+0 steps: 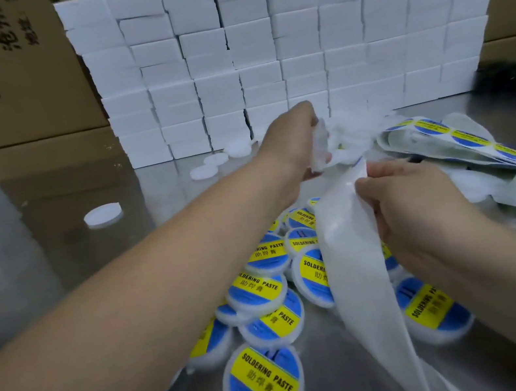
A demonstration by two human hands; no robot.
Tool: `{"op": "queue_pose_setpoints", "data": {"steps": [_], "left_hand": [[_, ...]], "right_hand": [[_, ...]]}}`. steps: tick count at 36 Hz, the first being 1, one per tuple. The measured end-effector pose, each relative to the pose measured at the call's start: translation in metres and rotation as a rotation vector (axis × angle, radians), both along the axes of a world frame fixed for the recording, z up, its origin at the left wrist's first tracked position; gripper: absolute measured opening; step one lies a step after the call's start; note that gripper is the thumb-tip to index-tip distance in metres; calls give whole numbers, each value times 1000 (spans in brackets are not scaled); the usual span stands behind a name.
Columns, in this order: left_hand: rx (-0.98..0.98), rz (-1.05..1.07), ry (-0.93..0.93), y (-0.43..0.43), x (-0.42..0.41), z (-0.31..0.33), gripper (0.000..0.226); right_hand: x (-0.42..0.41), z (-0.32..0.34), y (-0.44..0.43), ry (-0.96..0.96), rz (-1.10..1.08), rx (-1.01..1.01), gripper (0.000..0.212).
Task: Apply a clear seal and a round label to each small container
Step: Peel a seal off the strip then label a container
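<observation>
Pinching a long white translucent plastic strip (358,263) near its upper end with the right hand (419,201), thumb and curled fingers closed on its edge. Held above the bench, draped rather than flat. Long axis from far centre to near right, top end pointing away toward the left hand, bottom end trailing out of view at the lower edge.

Gripping a crumpled wad of clear-white film (322,146) with the left hand (295,143), arm stretched forward, fingers curled round it. Cannot tell whether wad and strip are one piece.

Beneath and just left of the strip, a loose pile of round white containers with blue-and-yellow "SOLDERING PASTE" labels (256,293), label faces up, several overlapping. To the right, long strips of blue-and-yellow round labels on pale backing paper (470,137), long axis from far left to near right.

All on a shiny steel bench (50,238), with plain white round lids (103,215) well apart to the left. Behind, a wall of stacked white boxes (259,57). At the far left, brown cardboard cartons with black printed characters (4,74).
</observation>
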State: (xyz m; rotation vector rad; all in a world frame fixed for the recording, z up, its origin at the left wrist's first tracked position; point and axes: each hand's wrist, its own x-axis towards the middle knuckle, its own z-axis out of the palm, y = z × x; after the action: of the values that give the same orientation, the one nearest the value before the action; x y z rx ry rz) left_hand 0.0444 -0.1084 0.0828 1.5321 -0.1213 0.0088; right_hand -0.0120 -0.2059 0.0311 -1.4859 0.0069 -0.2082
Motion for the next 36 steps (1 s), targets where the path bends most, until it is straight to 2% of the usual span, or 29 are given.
{"op": "queue_pose_setpoints", "data": {"steps": [2,5,9,11,13,16,20,25,28,33,36], "left_hand": [[222,-12,-180,3,-23,-4,20],[728,8,-472,15,-47,-20,29],[742,137,-498,24,-67,-25,43],[753,196,-493,26,-66,-23,29],[813,244,-510,27,-66,-22,17],[938,218,-530,30,-66,-28,17],[870,184,-494,35,-65,-27,15],[876,195,-489,36,-62,-28,12],[866,181,-493,36,-62,-29,18],[864,153,-519,39,-63,-27,23],[905,134,-544,42,-61,-25,23]], "right_hand": [[-4,4,1,-24,53,87,44],[-9,9,2,-47,131,110,54],[-17,8,4,-61,177,-82,37],[-20,8,3,-95,179,-153,35],[-21,11,3,-97,176,-118,38],[-19,13,2,-72,180,-72,40],[-16,11,0,-99,153,-184,34],[-18,11,0,-119,167,-183,38],[-18,10,1,-147,147,-222,37],[-17,8,1,-212,105,-298,14],[-16,6,1,-255,92,-389,14]]}}
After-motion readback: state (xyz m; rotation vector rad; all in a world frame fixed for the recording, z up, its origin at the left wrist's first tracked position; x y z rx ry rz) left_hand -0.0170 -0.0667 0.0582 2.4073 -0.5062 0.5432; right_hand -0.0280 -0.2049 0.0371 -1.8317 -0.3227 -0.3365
